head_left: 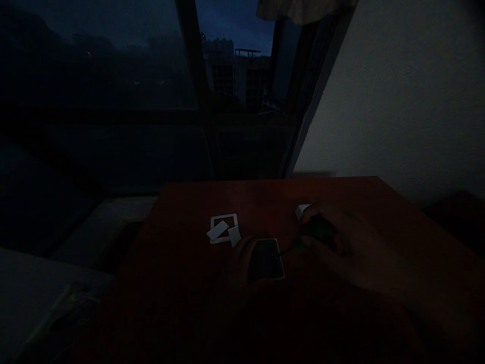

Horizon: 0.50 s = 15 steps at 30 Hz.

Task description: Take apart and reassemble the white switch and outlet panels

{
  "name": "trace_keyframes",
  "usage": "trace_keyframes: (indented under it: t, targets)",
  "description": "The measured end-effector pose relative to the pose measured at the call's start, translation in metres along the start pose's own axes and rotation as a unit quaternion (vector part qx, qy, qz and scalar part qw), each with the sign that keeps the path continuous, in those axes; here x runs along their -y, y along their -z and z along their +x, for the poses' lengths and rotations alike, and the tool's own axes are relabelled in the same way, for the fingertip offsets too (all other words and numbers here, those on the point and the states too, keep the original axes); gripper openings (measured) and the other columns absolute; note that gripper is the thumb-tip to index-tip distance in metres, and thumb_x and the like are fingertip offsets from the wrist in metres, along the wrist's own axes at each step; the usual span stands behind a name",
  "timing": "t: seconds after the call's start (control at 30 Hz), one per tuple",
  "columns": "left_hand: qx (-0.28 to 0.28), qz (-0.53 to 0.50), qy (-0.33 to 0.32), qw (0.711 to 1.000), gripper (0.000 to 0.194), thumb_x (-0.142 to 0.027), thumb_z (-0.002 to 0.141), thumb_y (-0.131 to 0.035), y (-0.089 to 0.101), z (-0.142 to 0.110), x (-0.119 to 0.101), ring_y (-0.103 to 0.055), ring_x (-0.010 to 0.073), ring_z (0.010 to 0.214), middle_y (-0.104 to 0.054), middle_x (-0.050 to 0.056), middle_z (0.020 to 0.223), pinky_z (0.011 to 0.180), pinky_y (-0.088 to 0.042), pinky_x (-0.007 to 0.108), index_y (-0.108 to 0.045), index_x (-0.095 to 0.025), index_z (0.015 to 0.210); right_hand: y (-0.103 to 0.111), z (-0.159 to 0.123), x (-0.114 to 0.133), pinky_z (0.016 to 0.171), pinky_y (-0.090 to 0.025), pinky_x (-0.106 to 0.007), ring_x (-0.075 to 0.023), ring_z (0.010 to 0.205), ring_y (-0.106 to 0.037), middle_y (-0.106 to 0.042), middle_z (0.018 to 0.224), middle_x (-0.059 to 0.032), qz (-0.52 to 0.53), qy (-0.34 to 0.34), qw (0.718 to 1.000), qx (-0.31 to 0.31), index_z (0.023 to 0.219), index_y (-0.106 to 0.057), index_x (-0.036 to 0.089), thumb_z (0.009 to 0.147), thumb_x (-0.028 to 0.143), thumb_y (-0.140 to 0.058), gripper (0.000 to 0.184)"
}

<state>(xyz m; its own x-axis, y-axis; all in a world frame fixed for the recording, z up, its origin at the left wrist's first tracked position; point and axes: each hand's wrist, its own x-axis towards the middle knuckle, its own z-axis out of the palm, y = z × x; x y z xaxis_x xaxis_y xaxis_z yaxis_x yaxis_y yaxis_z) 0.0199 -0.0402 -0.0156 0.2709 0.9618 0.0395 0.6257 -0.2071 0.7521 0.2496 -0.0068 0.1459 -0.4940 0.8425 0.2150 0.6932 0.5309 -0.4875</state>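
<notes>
The room is very dark, so details are faint. My left hand (242, 258) grips the left side of a dark square panel with a pale rim (267, 260), on or just above the table. In my right hand (346, 242) is a green and dark screwdriver (318, 230), its fingers wrapped round the body. Its thin shaft points left and reaches the panel's right part; whether the tip touches a screw I cannot tell. Beyond the left hand lies a white square frame (224, 217), with two white flat pieces (218, 230) across it.
A small white block (302, 210) sits behind my right hand, partly hidden by it. The reddish-brown table (182, 202) ends at a large window (151, 151) at the back. A pale wall (390, 101) rises on the right.
</notes>
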Motion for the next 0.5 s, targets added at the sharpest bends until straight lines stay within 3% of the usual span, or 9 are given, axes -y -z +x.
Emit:
trace_keyframes:
  t: [0.1, 0.2, 0.3, 0.4, 0.5]
  targets:
    - [-0.002, 0.001, 0.005, 1.000, 0.078, -0.036, 0.073, -0.073, 0.000, 0.001, -0.001, -0.036, 0.0319, 0.133, -0.032, 0.011, 0.148, 0.108, -0.034, 0.050, -0.032, -0.026, 0.140, 0.003, 0.002, 0.007, 0.063, -0.045, -0.026, -0.0159, 0.076, -0.062, -0.065, 0.092, -0.0019, -0.034, 0.014, 0.999, 0.036, 0.102, -0.051, 0.023, 0.079, 0.017, -0.057, 0.024]
    - [-0.011, 0.004, 0.003, 1.000, 0.079, -0.036, 0.071, -0.075, -0.001, 0.001, -0.001, -0.036, 0.0337, 0.133, -0.034, 0.012, 0.147, 0.108, -0.034, 0.052, -0.035, -0.025, 0.139, -0.001, 0.007, 0.009, 0.060, -0.043, -0.027, -0.0179, 0.074, -0.061, -0.065, 0.092, -0.0045, -0.116, 0.004, 0.993, 0.013, 0.100, -0.053, 0.022, 0.087, 0.027, -0.053, 0.014]
    - [-0.017, -0.001, -0.003, 1.000, 0.079, -0.036, 0.071, -0.075, -0.001, 0.001, -0.001, -0.038, 0.0326, 0.132, -0.035, 0.011, 0.146, 0.108, -0.034, 0.051, -0.035, -0.026, 0.139, -0.004, 0.012, 0.010, 0.056, -0.040, -0.027, -0.0191, 0.069, -0.061, -0.065, 0.086, -0.0059, -0.187, -0.004, 0.982, -0.015, 0.094, -0.055, 0.021, 0.090, 0.035, -0.049, 0.017]
    - [-0.016, -0.009, -0.008, 1.000, 0.079, -0.032, 0.072, -0.073, -0.001, 0.001, 0.000, -0.036, 0.0317, 0.133, -0.033, 0.010, 0.147, 0.108, -0.034, 0.050, -0.033, -0.028, 0.140, -0.002, 0.016, 0.013, 0.054, -0.037, -0.027, -0.0182, 0.067, -0.060, -0.065, 0.087, -0.0049, -0.180, 0.014, 0.984, 0.001, 0.096, -0.055, 0.021, 0.085, 0.027, -0.052, 0.013]
    - [-0.012, -0.008, -0.002, 1.000, 0.081, -0.033, 0.071, -0.074, -0.001, 0.001, 0.002, -0.034, 0.0324, 0.134, -0.032, 0.010, 0.148, 0.108, -0.033, 0.051, -0.032, -0.028, 0.141, 0.001, 0.018, 0.017, 0.057, -0.039, -0.026, -0.0173, 0.071, -0.061, -0.066, 0.092, -0.0037, -0.140, 0.044, 0.989, 0.034, 0.101, -0.055, 0.022, 0.080, 0.018, -0.054, 0.021]
